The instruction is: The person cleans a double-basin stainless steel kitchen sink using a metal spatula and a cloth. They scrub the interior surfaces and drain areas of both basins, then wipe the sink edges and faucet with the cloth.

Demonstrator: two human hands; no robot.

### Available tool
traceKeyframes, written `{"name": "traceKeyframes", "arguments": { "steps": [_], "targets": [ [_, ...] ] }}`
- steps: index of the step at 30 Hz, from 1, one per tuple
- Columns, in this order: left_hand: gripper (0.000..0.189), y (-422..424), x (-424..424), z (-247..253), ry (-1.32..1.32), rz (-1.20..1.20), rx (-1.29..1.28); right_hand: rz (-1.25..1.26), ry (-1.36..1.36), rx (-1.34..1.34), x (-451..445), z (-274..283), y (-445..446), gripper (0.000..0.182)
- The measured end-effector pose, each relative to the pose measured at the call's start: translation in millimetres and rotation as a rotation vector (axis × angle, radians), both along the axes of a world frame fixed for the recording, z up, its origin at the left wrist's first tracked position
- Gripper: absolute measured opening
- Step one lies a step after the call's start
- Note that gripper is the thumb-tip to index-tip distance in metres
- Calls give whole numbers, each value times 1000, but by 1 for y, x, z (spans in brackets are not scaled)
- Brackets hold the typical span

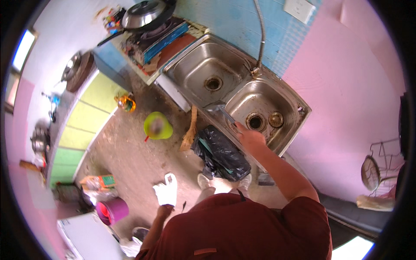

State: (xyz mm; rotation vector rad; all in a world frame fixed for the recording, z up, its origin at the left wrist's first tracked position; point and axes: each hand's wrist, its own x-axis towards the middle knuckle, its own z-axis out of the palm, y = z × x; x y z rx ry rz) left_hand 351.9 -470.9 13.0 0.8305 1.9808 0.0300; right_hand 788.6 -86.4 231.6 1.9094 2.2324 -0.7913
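Observation:
My right hand [252,139] grips the handle of a metal spatula [215,106] above the front of a stainless-steel double sink [297,130]. The spatula's blade is over the front rim near the divider; I cannot tell if it touches. In the right basin [242,97], a round drain strainer [276,119] lies beside the drain hole [255,122]. The left basin [198,61] has brown stains around its drain [213,84]. My left hand [166,191] hangs over the floor at my left, looking white from glare or a glove. Its fingers are partly curled; nothing shows in them.
A faucet [261,45] rises behind the divider. To the left, a lidded wok [144,16] sits on a gas stove [162,42]. On the floor are a black plastic bag [224,152], a yellow-green bucket [167,128], an oil bottle [126,103] and a purple bucket [117,209].

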Motion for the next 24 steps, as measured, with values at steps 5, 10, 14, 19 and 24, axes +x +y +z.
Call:
{"name": "traceKeyframes", "arguments": {
  "steps": [5,10,14,19,24],
  "targets": [
    [30,15,26,22,-18,60,23,86,-51,141,68,9,-50,49],
    [28,23,45,27,-39,-14,1,20,118,345,40,53,-37,45],
    [29,43,49,36,-56,-8,46,38,259,416,33,49,-35,43],
    [28,60,47,39,-2,-118,124,82,86,209,34,21,-40,44],
    [27,42,50,34,-50,8,4,178,-264,122,-5,19,-15,47]
  ]
}}
